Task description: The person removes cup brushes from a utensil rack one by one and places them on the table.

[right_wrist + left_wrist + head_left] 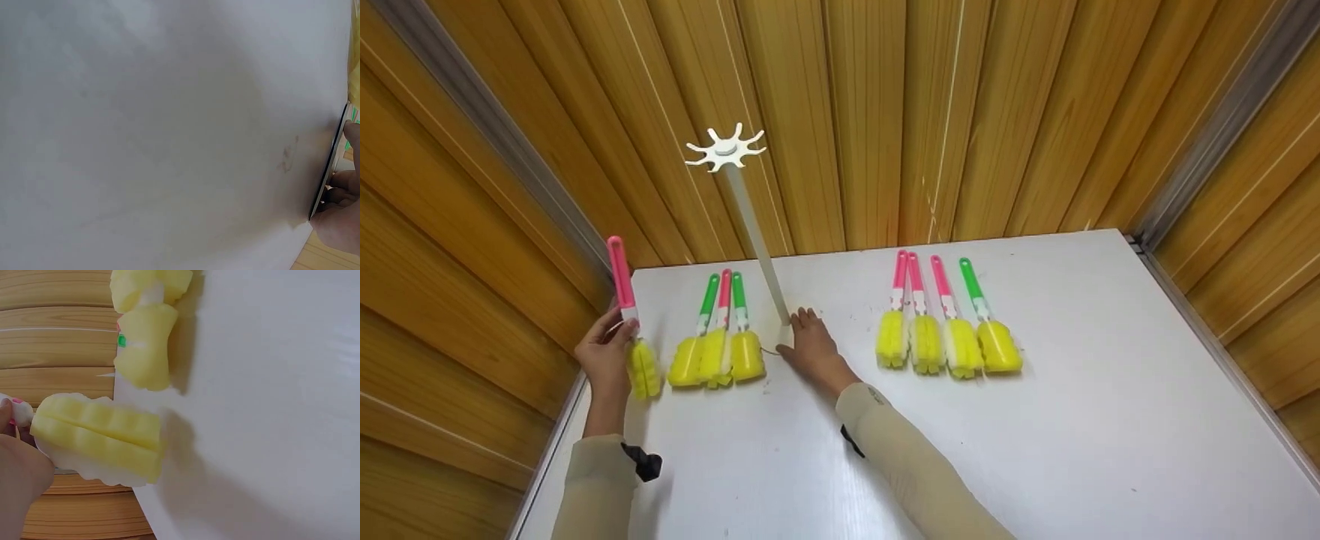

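Observation:
My left hand (606, 351) pinches a sponge cup brush (621, 277) by the white neck below its pink handle. The brush is upright, handle up, at the table's left edge; its ribbed yellow and white sponge head (101, 439) fills the near part of the left wrist view. My right hand (814, 349) holds the base (784, 339) of a tall white stand, thumb and fingers at its edges. The stand's post (754, 232) leans left in the head view and carries a white top (726, 148) with several curved hooks. No brush hangs there.
Three sponge brushes (716, 358), two green-handled and one pink-handled, lie between the left hand and the stand. Several more brushes (928, 345) lie in a row right of it. The white table (1072, 435) is bounded by wood-patterned walls (870, 127) at the back and sides.

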Action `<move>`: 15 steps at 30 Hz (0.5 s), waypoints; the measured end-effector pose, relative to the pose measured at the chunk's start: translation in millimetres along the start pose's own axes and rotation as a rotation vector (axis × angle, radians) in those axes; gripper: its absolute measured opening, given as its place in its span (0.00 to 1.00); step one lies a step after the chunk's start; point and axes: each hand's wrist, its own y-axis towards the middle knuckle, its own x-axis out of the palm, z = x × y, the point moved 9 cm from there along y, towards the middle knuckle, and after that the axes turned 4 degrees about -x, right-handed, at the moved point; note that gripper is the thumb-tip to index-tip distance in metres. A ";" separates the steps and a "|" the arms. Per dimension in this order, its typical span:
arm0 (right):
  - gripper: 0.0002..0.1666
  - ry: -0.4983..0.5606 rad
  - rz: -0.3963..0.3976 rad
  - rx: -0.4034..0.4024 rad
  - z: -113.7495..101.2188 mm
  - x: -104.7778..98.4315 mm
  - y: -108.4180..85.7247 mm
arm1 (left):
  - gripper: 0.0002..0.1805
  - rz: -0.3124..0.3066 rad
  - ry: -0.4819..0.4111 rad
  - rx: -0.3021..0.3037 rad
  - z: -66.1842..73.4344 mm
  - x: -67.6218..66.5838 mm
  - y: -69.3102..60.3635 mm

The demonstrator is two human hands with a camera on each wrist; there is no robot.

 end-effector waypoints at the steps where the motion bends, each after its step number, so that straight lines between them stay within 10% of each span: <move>1: 0.44 -0.002 0.001 -0.002 0.0 -0.1 -0.2 | 0.22 0.004 -0.001 -0.003 -2.4 -0.2 0.4; 15: 0.43 -0.017 0.022 -0.039 -3.3 -2.5 -1.8 | 0.21 -0.006 0.171 -0.015 -21.0 14.5 18.2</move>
